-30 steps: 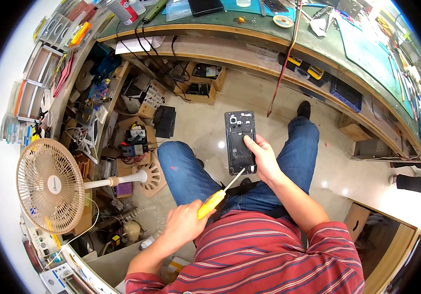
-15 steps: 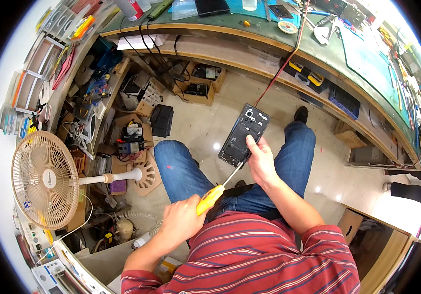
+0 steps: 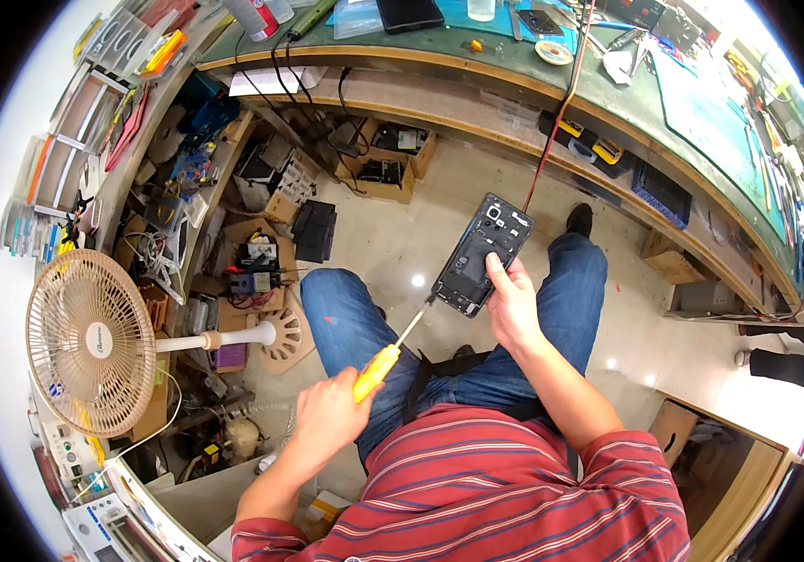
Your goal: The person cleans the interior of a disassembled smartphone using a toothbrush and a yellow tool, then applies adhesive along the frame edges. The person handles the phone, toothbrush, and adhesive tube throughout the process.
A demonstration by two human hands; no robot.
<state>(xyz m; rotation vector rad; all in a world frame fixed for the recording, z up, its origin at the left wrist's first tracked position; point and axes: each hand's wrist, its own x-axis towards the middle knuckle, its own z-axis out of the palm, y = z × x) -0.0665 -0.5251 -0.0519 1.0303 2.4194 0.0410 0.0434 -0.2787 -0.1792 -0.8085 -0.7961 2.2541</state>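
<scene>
My right hand (image 3: 514, 304) holds a dark phone (image 3: 472, 267) with its back cover off, thumb pressed on the exposed inner side. The phone is tilted, its top toward the upper right, above my lap. My left hand (image 3: 325, 417) is closed round the yellow handle of a screwdriver (image 3: 374, 375). The metal shaft points up to the phone's lower left corner, where the tip is at or very close to the edge; whether it touches is too small to tell.
A cluttered green bench (image 3: 608, 94) arcs ahead, with shelves and a hanging red cable (image 3: 550, 142). A pedestal fan (image 3: 93, 342) stands left, near boxes (image 3: 388, 173) and loose electronics on the floor. A wooden cabinet (image 3: 739, 468) is lower right; dark-clothed legs (image 3: 781, 361) show at right.
The phone has tilted clockwise and shifted right. The screwdriver's tip has moved left to the phone's lower corner, and my left hand has shifted slightly left.
</scene>
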